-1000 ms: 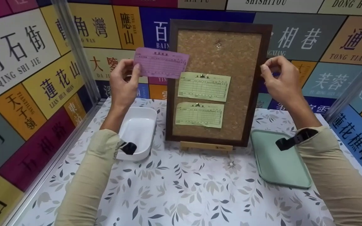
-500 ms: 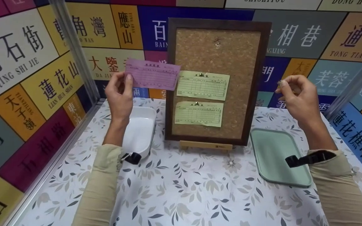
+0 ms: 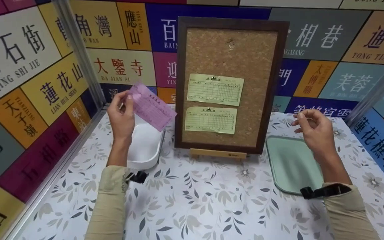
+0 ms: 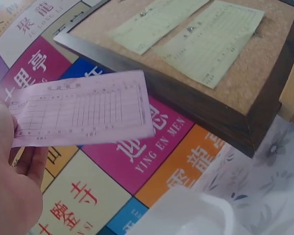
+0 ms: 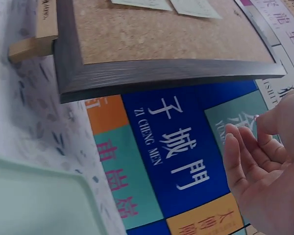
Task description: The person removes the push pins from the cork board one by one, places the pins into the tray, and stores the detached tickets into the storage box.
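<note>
My left hand (image 3: pixel 121 116) pinches a pink printed receipt slip (image 3: pixel 153 107) by its left end, left of a framed corkboard (image 3: pixel 257 86). The slip tilts down to the right, apart from the board. In the left wrist view the slip (image 4: pixel 88 110) shows a printed grid. Two pale green slips, an upper one (image 3: pixel 215 92) and a lower one (image 3: pixel 211 121), are fixed to the cork by small metal pins. Above the green tray my right hand (image 3: pixel 320 133) holds thumb and forefinger together on a tiny pin-like thing, barely visible between the fingertips.
A white basin (image 3: pixel 143 163) stands left of the board, partly behind my left forearm. The green tray (image 3: pixel 288 163) lies at the right. A wooden easel (image 3: pixel 218 153) supports the board on the floral tablecloth (image 3: pixel 205 206). Sign-printed walls enclose the table's back and sides.
Both hands have come down, the right one also moving right, away from the board's edge. The pink slip has tilted, its right end dropping. The green slips stay in place.
</note>
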